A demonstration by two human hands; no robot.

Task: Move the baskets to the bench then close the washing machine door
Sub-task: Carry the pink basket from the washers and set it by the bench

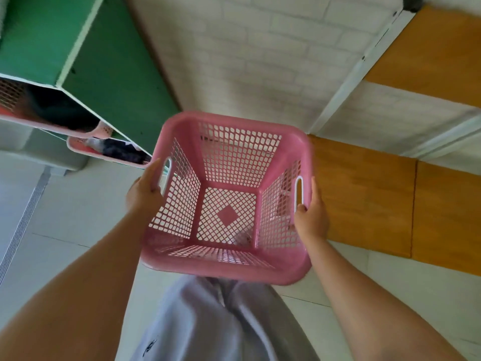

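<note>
Grey trousers [208,321] fill the bottom at 6 o'clock, with both bare forearms reaching up from the lower corners. Just above them a pink basket [226,196] of perforated plastic is held in the air at the centre, its open top toward the camera and nothing visible inside. At 9 o'clock of it the left hand [145,190] is clamped on the side by the white-edged handle slot, fingers curled through the slot. At 3 o'clock the right hand [311,212] grips the opposite rim beside its handle slot, thumb over the edge. Toward 10 o'clock two more pink baskets [109,149] holding dark clothes sit against a green cabinet [104,61]. Pale floor tiles [65,217] lie below, and a white brick wall [247,48] rises at 12 o'clock. Orange wood panels [364,199] lie at 3 o'clock.
</note>
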